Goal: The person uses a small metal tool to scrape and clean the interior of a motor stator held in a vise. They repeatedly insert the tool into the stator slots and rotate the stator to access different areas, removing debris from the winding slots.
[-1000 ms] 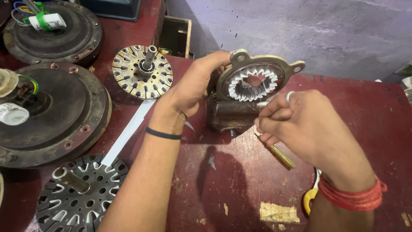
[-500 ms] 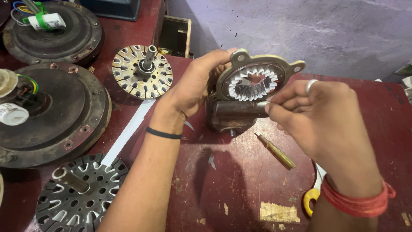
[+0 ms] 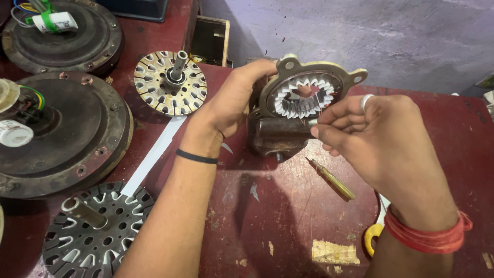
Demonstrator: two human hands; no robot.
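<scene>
Now left hand (image 3: 234, 100) steadying motor housing (image 3: 301, 110), right hand (image 3: 381, 136) grip pinched beside it

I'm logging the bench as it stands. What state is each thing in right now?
Motor housing: tipped on its side, open face up, white slot liners showing.
Left hand: gripping the housing's rim.
Right hand: fingers pinched at the housing's front edge; what they pinch is too small to tell.
Screwdriver: lying flat on the table, untouched.
Bare rotor core: lying flat, shaft up.
Dark stator core: lying flat, unwound.
</scene>
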